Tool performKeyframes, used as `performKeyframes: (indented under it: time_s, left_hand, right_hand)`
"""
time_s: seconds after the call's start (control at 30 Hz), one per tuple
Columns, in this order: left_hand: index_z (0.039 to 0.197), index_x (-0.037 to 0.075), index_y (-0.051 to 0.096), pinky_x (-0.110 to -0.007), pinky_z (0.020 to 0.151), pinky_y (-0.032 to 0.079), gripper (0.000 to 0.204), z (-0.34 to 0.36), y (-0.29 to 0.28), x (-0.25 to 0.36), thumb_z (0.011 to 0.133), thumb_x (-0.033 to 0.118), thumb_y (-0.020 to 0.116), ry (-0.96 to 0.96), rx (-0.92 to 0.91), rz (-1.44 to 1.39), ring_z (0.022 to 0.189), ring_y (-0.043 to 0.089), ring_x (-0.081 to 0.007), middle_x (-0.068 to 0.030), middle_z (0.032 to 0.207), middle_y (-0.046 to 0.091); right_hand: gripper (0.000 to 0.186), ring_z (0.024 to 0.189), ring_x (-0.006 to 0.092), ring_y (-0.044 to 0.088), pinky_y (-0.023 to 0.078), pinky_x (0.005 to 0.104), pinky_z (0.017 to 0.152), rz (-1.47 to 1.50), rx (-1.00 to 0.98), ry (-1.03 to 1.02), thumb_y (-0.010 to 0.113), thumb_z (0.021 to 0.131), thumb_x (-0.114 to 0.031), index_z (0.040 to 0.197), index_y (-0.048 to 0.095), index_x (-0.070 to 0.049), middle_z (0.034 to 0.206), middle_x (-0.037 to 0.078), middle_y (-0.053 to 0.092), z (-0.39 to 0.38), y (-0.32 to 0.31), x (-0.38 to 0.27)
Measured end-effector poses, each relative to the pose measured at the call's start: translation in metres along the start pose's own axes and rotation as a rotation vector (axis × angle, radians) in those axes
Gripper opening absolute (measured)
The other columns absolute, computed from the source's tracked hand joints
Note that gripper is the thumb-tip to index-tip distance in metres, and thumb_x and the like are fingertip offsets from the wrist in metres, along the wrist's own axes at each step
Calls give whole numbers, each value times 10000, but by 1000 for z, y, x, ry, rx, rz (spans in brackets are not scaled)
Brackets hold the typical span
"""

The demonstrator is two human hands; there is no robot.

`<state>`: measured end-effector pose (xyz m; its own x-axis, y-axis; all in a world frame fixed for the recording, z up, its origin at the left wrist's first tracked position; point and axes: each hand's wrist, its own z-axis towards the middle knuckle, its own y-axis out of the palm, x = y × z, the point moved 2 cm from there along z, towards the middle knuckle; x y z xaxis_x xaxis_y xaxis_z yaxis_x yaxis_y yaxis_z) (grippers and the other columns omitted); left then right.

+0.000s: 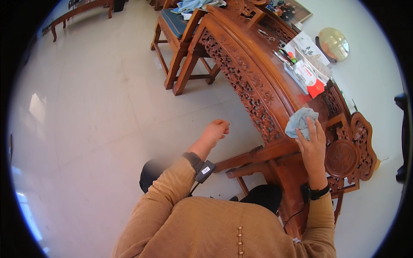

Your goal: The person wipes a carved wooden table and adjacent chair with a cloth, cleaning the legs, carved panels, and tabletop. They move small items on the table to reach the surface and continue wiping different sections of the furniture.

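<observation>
My right hand [313, 142] grips a crumpled pale blue cloth [301, 121] at the near end of the long carved wooden table [258, 66], on or just over its edge. To the left of the table my left hand [217, 131] is in the air above the tiled floor, fingers curled, with nothing visible in it. Just beyond the cloth, the tabletop carries papers [309, 75], pens [287, 56], a red packet [315, 89] and, farther back, a pair of scissors [266, 35].
A carved chair back [361, 146] stands at the right by the white wall [383, 77]. Beyond the table are a chair [170, 38] with clothing [193, 5] and a bench [84, 8]. A round gold object [337, 43] is at the wall. Tiled floor [86, 107] lies left.
</observation>
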<state>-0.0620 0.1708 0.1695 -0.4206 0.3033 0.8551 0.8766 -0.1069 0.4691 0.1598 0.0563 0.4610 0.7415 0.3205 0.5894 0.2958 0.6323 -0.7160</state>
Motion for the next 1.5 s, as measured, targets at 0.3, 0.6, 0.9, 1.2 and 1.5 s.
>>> performKeyframes:
  time_s: [0.3, 0.6, 0.9, 1.2, 1.5]
  left_hand:
    - [1169, 72, 662, -322, 810, 519, 286, -2, 4, 6, 990, 282, 585, -57, -29, 10, 969, 645, -160, -33, 1047, 665]
    - [1168, 89, 665, -307, 792, 516, 281, 12, 25, -9, 984, 289, 598, -98, -74, 13, 941, 647, -143, -19, 1024, 669]
    - [1146, 88, 663, -297, 773, 503, 272, 22, 22, -7, 989, 300, 601, -64, -80, 18, 904, 638, -129, -9, 979, 661]
    - [1145, 96, 662, -321, 787, 507, 267, 22, 9, 3, 978, 295, 600, -45, -18, -20, 921, 653, -153, -25, 1001, 668]
    - [1165, 91, 664, -318, 807, 513, 286, -1, -22, 12, 958, 275, 594, -7, 74, 25, 944, 650, -152, -25, 1029, 673]
  right_hand:
    - [272, 1311, 421, 518, 446, 502, 1073, -43, 96, -15, 679, 822, -65, 1081, 760, -74, 1483, 163, 522, 69, 61, 2]
    - [236, 1369, 393, 456, 347, 560, 1147, -149, 192, -98, 611, 880, -124, 1050, 768, -77, 1504, 141, 508, 208, 129, -27]
    - [261, 1338, 301, 516, 398, 486, 1121, -139, 131, -402, 625, 873, -101, 1083, 773, -147, 1404, 104, 602, 380, 201, -78]
    - [314, 1324, 371, 504, 425, 479, 1074, -39, 320, -200, 618, 864, -36, 1153, 727, -95, 1361, 150, 588, 280, 211, -70]
    - [368, 1353, 378, 470, 421, 480, 1070, -43, 148, -56, 603, 863, -31, 1218, 688, -73, 1427, 135, 536, 78, 117, -42]
